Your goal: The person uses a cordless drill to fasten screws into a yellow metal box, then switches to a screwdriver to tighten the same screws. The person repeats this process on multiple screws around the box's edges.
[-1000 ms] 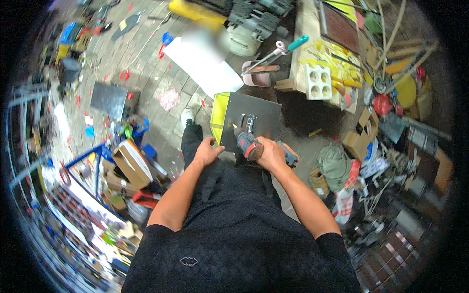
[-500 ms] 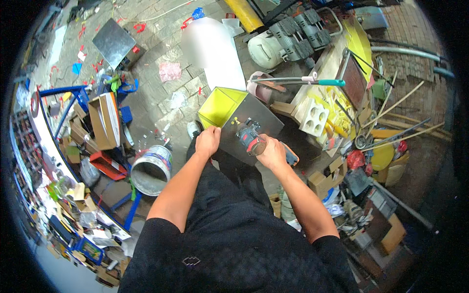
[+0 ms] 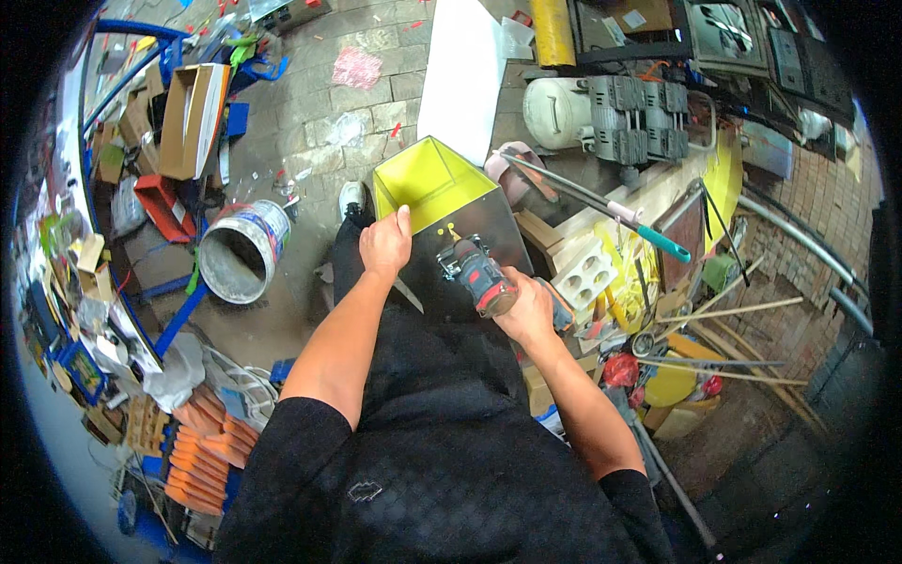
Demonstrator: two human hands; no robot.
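Between my legs, a box [image 3: 493,221] with dark grey outer sides stands with its bright yellow-green inside facing up. My left hand [image 3: 386,242] is closed on its near-left rim, with the thumb up along the edge. In my right hand [image 3: 528,305] is a cordless power tool [image 3: 481,279], with a red and dark body and a metal front part. That front part sits over the box's dark face, close to small yellow marks near the rim. Whether it touches the face, I cannot tell.
A dirty white bucket [image 3: 233,268] lies tipped at left, near cardboard boxes [image 3: 180,127]. Beyond the box stretches a white sheet [image 3: 460,80]. An air compressor [image 3: 601,117] stands far right. Mops, sticks and scrap crowd the right side around a white holed block [image 3: 583,275].
My view has turned, so the surroundings appear rotated and shifted. The power tool remains in my right hand at the dark face; my left hand stays at the box's rim.
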